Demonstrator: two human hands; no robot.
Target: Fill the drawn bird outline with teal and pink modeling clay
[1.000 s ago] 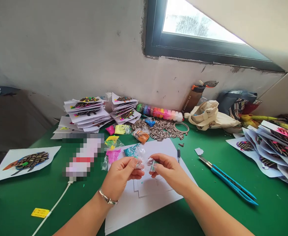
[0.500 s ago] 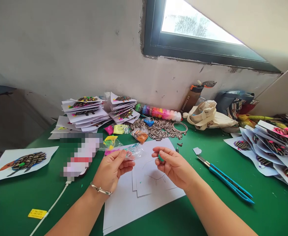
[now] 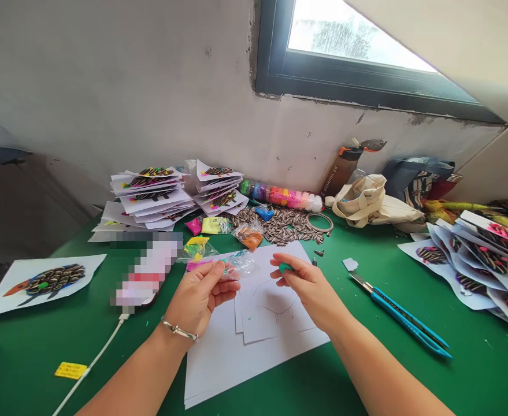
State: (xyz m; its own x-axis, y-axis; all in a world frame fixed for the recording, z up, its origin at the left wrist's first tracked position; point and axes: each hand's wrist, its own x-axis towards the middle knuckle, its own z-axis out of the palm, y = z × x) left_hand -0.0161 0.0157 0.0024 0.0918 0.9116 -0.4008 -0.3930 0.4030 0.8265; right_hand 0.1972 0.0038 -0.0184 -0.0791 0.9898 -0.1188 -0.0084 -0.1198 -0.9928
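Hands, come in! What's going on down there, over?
Left hand pinching clear bag. Right hand pinching green clay bit. Both above white paper, apart. Nothing between them, over.

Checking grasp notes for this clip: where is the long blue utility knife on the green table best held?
Grip the blue utility knife at mid-handle, from above, pinching across its narrow width; it lies flat, its metal blade at the far-left end.
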